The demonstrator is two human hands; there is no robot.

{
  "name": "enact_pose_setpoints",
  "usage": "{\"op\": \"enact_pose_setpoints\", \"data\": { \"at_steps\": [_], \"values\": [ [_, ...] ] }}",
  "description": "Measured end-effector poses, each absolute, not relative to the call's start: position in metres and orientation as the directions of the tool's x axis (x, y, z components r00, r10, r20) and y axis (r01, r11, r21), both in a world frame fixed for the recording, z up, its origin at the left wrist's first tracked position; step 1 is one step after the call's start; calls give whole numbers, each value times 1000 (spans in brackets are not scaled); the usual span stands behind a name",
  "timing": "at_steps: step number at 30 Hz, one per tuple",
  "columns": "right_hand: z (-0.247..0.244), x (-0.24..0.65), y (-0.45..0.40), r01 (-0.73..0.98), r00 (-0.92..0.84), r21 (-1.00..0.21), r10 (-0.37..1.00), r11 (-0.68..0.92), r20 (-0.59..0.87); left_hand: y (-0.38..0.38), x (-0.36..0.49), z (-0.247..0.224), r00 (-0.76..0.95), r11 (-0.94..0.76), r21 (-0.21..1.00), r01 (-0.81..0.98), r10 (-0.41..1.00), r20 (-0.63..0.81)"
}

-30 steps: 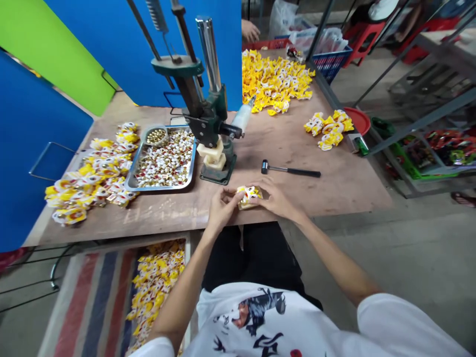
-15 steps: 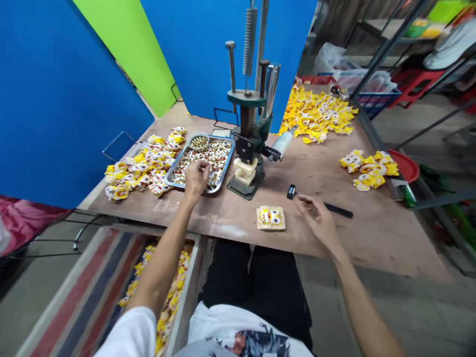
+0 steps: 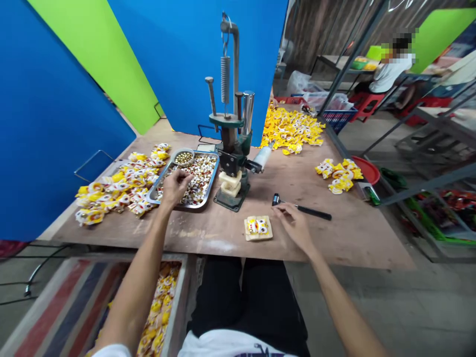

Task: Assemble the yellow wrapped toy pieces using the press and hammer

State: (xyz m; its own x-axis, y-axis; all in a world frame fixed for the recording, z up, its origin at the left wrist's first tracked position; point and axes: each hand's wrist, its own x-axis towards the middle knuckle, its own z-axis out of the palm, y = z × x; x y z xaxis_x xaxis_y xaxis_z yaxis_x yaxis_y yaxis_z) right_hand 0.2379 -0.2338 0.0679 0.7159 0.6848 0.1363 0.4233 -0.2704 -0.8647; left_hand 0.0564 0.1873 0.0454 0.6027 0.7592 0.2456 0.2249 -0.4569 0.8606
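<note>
My left hand is over the metal tray of small white and brown pieces, its fingers bent together; what they hold, if anything, is too small to name. A bowl of gold beads sits in the tray's back corner. My right hand hovers beside the hammer, fingers loosely apart and nothing in them. Left of it, a yellow-and-white printed piece lies on a beige block. The green hand press stands between my hands, farther back.
Yellow-and-white pieces form a pile at the left, a larger heap at the back and a small group at the right. An open drawer is below the table. A person sits far back right.
The view has turned to the right, so the table's contents appear farther left. My left hand is still over the tray, and my right hand remains near the hammer.
</note>
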Motion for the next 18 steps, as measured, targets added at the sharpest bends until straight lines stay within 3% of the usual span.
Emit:
{"op": "enact_pose_setpoints", "data": {
  "at_steps": [3,6,9,14,18],
  "values": [
    [88,226,-204,382,679,-903,722,-196,131,114,49,59,674,-249,968,-23,711,199],
    [98,209,-172,228,567,-966,823,-119,32,30,57,64,757,-102,967,-232,606,245],
    [94,203,-157,20,463,-995,883,-93,-73,-21,67,58,713,-29,940,-340,644,278],
    [88,217,-167,-216,367,-959,895,-183,-253,-32,74,47,688,18,938,-347,685,242],
    [84,241,-171,-35,438,-975,874,-220,-213,-25,73,46,792,153,977,-149,609,25]
  ]
}}
